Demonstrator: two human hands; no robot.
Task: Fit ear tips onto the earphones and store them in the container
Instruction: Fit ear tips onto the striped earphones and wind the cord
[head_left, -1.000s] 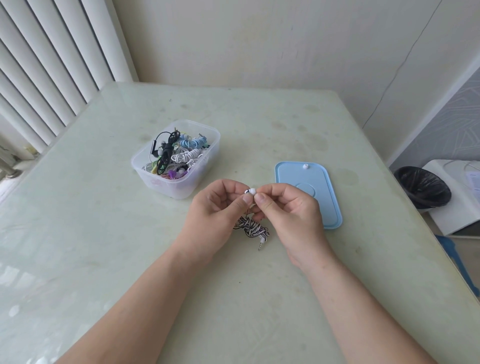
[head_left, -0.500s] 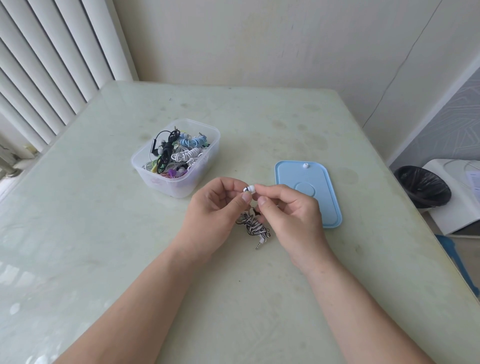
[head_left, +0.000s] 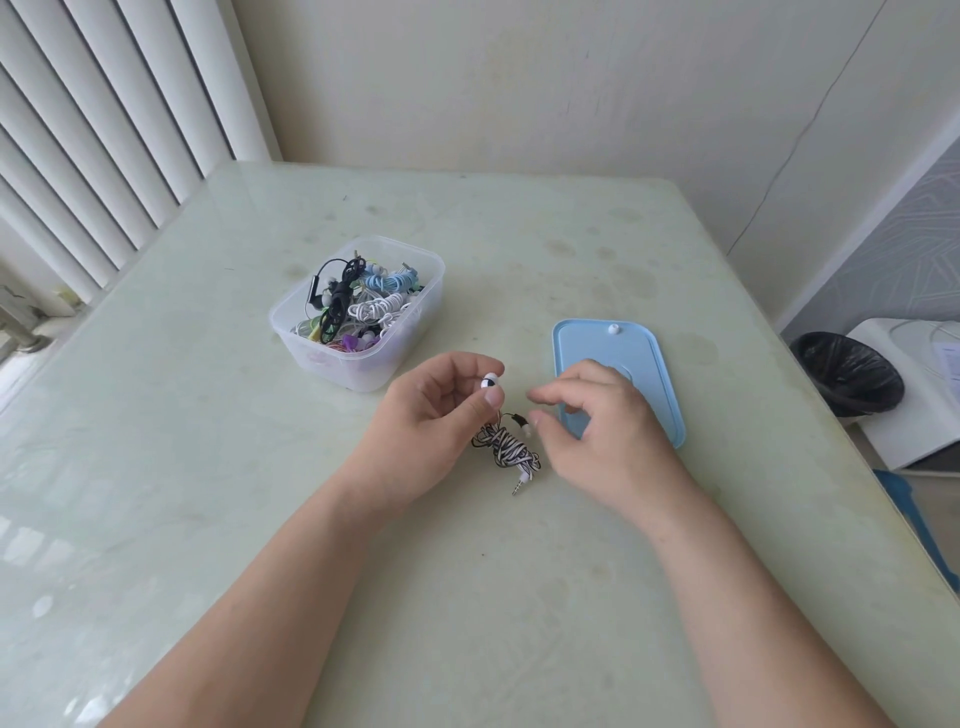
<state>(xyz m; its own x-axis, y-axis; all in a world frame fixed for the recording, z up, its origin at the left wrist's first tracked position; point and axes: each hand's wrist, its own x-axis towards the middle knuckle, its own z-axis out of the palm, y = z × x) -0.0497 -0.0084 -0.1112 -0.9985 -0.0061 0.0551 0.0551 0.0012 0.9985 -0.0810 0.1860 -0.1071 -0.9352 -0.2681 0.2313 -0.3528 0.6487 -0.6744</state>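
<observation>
Table (head_left: 208, 467) in pale green, glossy, dulled by faint round stains toward the far side, with bright reflections along the left. Left of centre, well back from the near edge: clear tub (head_left: 337, 358), uncovered, packed with coiled cords. To its right and apart from it: blue lid (head_left: 623, 358), lying flat, one white ear tip (head_left: 614, 328) near its far edge. Between tub and lid, nearer: striped earphones (head_left: 506, 449) in a tight bundle, plug low at the surface; lying or hanging, unclear.
</observation>
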